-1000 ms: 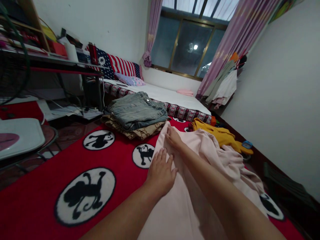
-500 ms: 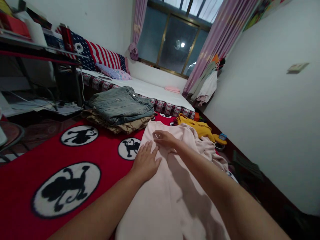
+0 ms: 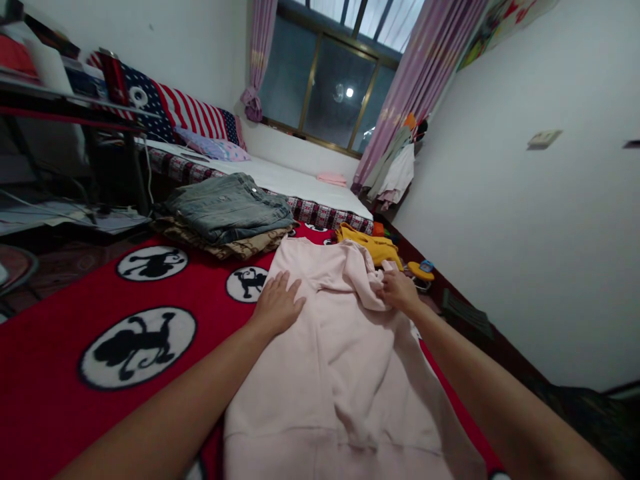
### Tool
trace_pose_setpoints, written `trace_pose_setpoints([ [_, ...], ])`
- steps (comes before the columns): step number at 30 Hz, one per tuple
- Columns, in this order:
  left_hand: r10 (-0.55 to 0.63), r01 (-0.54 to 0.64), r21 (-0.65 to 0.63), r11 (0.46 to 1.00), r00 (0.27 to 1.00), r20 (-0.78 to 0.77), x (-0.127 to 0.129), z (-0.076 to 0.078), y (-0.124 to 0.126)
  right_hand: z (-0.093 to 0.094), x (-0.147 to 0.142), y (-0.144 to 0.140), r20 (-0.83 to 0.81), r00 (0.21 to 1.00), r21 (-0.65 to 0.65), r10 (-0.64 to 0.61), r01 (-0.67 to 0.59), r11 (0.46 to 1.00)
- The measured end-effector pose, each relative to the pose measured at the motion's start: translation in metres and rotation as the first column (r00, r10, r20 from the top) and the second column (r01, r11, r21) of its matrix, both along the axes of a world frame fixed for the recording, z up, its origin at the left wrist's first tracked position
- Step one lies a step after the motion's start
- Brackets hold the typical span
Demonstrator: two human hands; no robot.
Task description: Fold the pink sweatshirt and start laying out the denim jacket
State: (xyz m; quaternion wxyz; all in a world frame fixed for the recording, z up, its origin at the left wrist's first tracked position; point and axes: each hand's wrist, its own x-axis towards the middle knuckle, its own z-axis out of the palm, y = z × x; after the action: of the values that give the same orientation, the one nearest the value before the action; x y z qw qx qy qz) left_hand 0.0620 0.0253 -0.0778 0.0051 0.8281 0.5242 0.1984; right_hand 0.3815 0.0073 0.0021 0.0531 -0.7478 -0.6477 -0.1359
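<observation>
A pale pink sweatshirt (image 3: 295,373) lies spread over the red blanket (image 3: 210,360) with its lower edge toward me. My left hand (image 3: 277,305) rests flat on its upper left part, fingers spread. At the upper right, my right hand (image 3: 400,291) is closed on the bunched sleeve (image 3: 373,287), which lies partly over the body of the garment. My fingers hide part of the cloth they grip. Creases run from the middle of the sweatshirt toward that sleeve.
Folded denim clothing (image 3: 230,207) lies on patterned brown cloth (image 3: 250,247) beyond my left hand. Yellow clothing (image 3: 373,245) sits behind the sweatshirt. A bed (image 3: 280,177) stands at the back, a cluttered desk (image 3: 75,120) at the left, and a white wall (image 3: 525,220) at the right.
My right hand has moved from the middle of the sweatshirt out to the right and now grips the sleeve. The sleeve has been pulled in closer. My left hand stays flat on the cloth.
</observation>
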Motion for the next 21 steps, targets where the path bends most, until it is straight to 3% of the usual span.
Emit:
trace_pose_setpoints([
  [3,-0.004,0.004,0.004,1.000,1.000,-0.006,-0.001,0.001,-0.001,0.008,0.001,-0.001,-0.156,0.982,0.262,-0.111,0.150,0.953],
  [5,-0.005,0.005,0.001,1.000,1.000,0.002,-0.001,0.001,-0.001,0.019,0.007,0.003,-0.435,0.885,0.405,-0.165,0.356,0.842],
  [7,-0.012,0.012,-0.004,1.000,1.000,0.018,-0.001,0.000,0.001,0.034,0.010,0.008,-0.711,0.701,0.449,-0.056,0.514,0.731],
  [9,-0.029,0.030,-0.009,1.000,0.999,0.046,-0.001,-0.001,0.004,0.051,0.005,0.010,-0.841,0.528,0.456,0.118,0.575,0.679],
  [10,-0.038,0.038,-0.011,0.999,0.997,0.073,-0.002,-0.002,0.007,0.059,-0.001,0.010,-0.848,0.494,0.482,0.191,0.570,0.666],
  [11,-0.046,0.048,-0.011,0.999,0.992,0.113,-0.003,-0.003,0.009,0.067,-0.009,0.008,-0.822,0.513,0.531,0.247,0.535,0.657],
  [13,-0.065,0.071,-0.011,0.997,0.960,0.272,-0.005,-0.004,0.014,0.079,-0.029,0.000,-0.684,0.659,0.661,0.312,0.380,0.646],
  [16,-0.075,0.096,-0.008,0.995,0.815,0.574,-0.010,-0.005,0.023,0.085,-0.059,-0.016,-0.387,0.860,0.718,0.333,0.054,0.694],
  [19,-0.019,0.085,-0.042,0.995,0.614,0.789,-0.015,-0.007,0.031,0.085,-0.085,-0.029,-0.384,0.849,0.675,0.361,-0.008,0.737],
  [21,0.038,0.102,-0.089,0.991,0.423,0.905,-0.017,-0.008,0.036,0.089,-0.108,-0.039,-0.434,0.766,0.715,0.474,-0.027,0.698],
])
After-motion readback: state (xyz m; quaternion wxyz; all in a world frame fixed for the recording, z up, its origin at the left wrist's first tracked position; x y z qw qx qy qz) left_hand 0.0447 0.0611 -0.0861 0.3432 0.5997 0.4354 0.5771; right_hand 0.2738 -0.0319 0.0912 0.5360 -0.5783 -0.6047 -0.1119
